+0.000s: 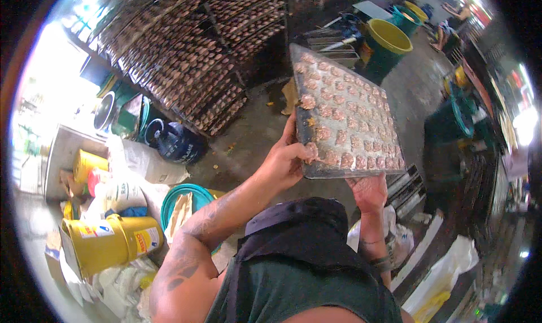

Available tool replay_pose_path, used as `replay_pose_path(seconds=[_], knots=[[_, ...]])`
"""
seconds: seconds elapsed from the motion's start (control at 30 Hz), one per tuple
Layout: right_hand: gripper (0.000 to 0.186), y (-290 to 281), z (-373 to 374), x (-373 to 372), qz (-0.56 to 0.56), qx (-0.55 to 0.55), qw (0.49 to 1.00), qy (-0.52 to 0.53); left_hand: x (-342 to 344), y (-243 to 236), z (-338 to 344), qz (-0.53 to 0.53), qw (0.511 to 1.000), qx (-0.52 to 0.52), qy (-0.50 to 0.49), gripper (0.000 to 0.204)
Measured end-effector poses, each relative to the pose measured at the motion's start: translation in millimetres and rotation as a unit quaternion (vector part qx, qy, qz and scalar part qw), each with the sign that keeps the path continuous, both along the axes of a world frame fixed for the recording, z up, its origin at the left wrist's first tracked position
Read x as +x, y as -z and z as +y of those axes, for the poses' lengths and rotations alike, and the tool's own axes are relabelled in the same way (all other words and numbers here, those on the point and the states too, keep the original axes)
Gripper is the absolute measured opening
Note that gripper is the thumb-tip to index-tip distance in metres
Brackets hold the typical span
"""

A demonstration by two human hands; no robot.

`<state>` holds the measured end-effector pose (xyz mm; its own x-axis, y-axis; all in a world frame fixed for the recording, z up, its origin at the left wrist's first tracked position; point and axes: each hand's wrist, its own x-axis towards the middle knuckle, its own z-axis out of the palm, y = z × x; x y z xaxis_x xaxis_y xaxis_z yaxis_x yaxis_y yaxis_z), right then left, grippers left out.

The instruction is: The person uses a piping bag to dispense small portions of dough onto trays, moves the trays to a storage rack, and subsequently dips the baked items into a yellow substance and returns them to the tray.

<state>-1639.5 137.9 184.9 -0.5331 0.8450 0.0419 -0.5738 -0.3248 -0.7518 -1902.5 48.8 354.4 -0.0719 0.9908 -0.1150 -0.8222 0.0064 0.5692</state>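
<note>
Left hand (285, 162): grip clasps the tray (333, 173) at its left edge, close to the near-left corner; thumb on top, fingers partly hidden. Right hand (370, 193): palm up at the near edge, toward the near-right corner; fingers hidden beneath, so cannot tell whether this grip is curled or flat. Tray is in front of the body, above the floor (248, 131), slanted. Brownish-pink lumps (353, 122) in rows fill it from far edge to near edge; one sits right by the left thumb. Beyond the far-left corner: tall rack (186, 52) loaded with similar-looking lumps. Blue gas cylinder (178, 142) stands near the rack's lower end. Yellow bucket (113, 241) lies tipped at lower left. Past the tray's far edge: green bin (387, 38), yellow inside.
</note>
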Motion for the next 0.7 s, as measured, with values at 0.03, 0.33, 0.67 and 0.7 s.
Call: replay_pose_path(seconds=[0.03,0.33,0.67,0.7], knots=[[0.057,-14,12,-32,-0.033,0.03,0.999,-0.018,-21,21,-4,-0.003,1.0,-0.004,-0.022,0.099],[0.041,102,190,-188,-0.09,0.026,0.987,-0.128,-187,212,60,-0.145,0.98,-0.026,-0.131,0.094],[0.014,226,387,-386,-0.063,-0.285,0.953,-0.083,-362,370,236,0.054,0.945,-0.291,-0.138,0.087],[0.014,243,405,-399,-0.067,-0.299,0.949,-0.076,-378,382,250,0.05,0.943,-0.304,-0.129,0.087]])
